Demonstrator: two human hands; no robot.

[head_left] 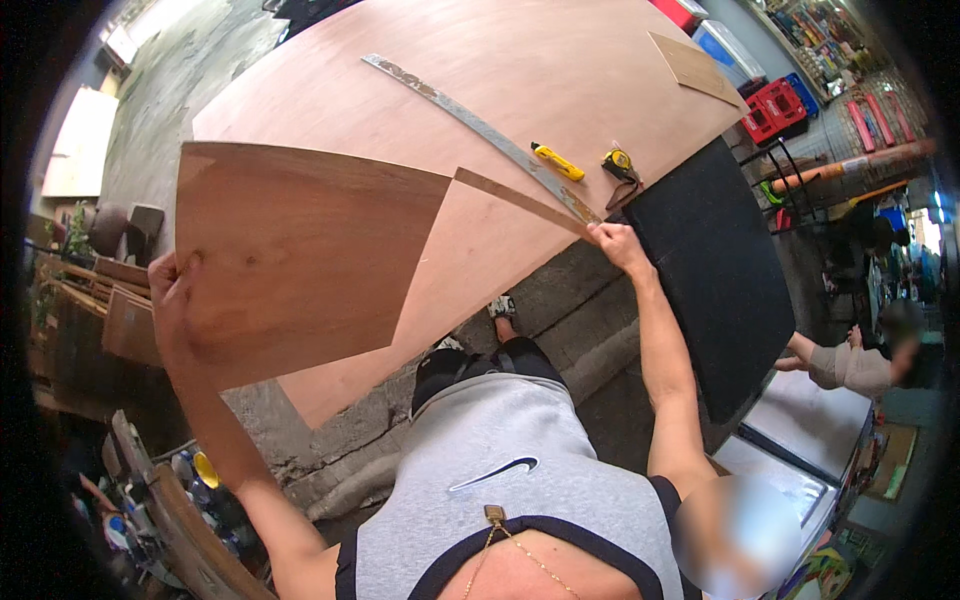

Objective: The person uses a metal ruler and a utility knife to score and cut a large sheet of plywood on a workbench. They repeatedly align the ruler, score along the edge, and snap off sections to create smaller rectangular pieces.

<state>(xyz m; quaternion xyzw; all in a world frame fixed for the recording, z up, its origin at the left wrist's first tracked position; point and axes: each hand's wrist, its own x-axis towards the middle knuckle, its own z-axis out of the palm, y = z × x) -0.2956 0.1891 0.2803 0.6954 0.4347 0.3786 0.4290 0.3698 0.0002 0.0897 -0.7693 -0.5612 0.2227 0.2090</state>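
Note:
My left hand (172,280) is closed on the left edge of a brown plywood panel (310,255), which is tilted over a large pale plywood sheet (290,105). My right hand (622,247) pinches the near end of a thin wooden strip (520,203) at the sheet's right front edge. Beside that hand ends a long, worn metal ruler (470,120) lying slantwise on the sheet. A yellow utility knife (558,162) and a yellow-and-black tape measure (619,163) rest to the right of the ruler.
A small wood piece (695,68) lies at the sheet's far right corner. A black panel (710,270) adjoins on the right. Beyond it are a red crate (773,108) and another person's arm (800,350). Scrap boards (130,325) stand at left.

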